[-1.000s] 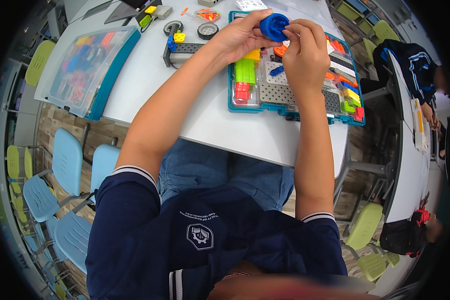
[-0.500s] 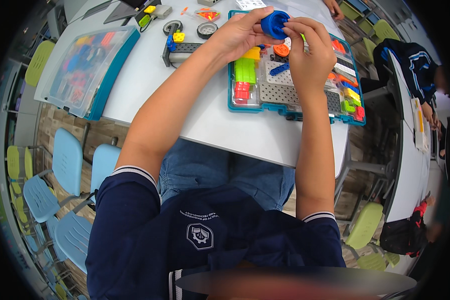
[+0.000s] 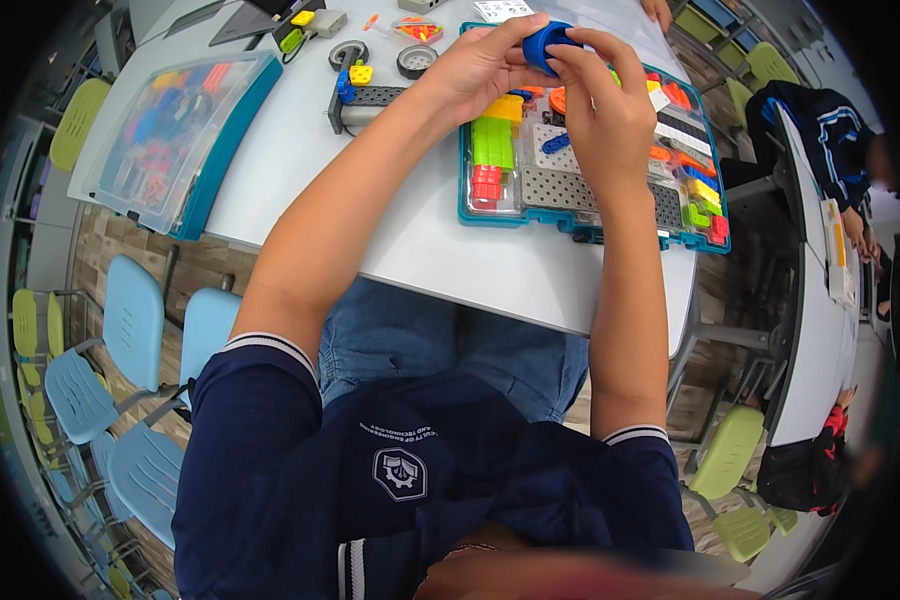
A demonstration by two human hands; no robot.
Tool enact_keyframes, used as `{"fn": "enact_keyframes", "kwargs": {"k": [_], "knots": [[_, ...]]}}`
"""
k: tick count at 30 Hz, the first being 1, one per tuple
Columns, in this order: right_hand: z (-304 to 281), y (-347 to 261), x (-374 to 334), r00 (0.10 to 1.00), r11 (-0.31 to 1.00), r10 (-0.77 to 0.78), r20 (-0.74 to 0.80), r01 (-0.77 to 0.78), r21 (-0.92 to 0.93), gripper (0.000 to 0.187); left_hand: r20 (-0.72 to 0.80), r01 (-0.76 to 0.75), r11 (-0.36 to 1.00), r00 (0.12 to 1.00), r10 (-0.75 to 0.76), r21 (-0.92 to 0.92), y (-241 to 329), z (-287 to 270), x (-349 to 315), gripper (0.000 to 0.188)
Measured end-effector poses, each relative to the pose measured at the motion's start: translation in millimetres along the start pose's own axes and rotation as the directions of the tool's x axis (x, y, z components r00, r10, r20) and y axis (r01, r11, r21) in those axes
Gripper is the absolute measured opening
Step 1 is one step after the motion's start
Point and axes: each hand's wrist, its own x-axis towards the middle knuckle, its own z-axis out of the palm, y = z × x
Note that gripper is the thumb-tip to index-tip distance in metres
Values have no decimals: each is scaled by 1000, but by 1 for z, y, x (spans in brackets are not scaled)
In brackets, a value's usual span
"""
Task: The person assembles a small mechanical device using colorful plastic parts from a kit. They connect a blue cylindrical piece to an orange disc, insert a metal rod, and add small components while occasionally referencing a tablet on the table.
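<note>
A round blue plastic wheel point(image 3: 540, 46) is held up over the far part of an open kit box point(image 3: 560, 218). My left hand point(image 3: 485, 68) grips its left side between thumb and fingers. At its right side, my right hand point(image 3: 608, 108) has curled fingers reaching to the wheel's rim and into its hollow; whether they pinch a smaller part there is hidden. Below the hands lie green blocks point(image 3: 492, 146), red blocks point(image 3: 487, 182) and a grey perforated plate point(image 3: 555, 188). A short blue beam point(image 3: 556, 143) rests on a light plate in the box.
Left of the box stands a grey beam assembly point(image 3: 375, 96) with two wheels point(image 3: 415, 62) behind it. A closed clear-lidded case point(image 3: 185, 140) sits at the table's left. Blue chairs point(image 3: 133, 320) stand left of me. Another person's hand point(image 3: 660, 14) rests at the far edge.
My right hand has shifted slightly left and its fingers cover more of the wheel. The wheel has turned a little, showing more of its outer side. My left hand has stayed nearly still.
</note>
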Motion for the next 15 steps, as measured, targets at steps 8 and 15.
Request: {"fn": "enact_keyframes", "kwargs": {"k": [8,15], "knots": [[4,-7,-1,996,999,47,-78,-47,2,13,18,-9,1000,1000,8,17,2,11,-4,41],[4,-10,-1,989,994,100,-113,-94,63,13,31,-46,999,998,46,5,0,12,-4,40]]}}
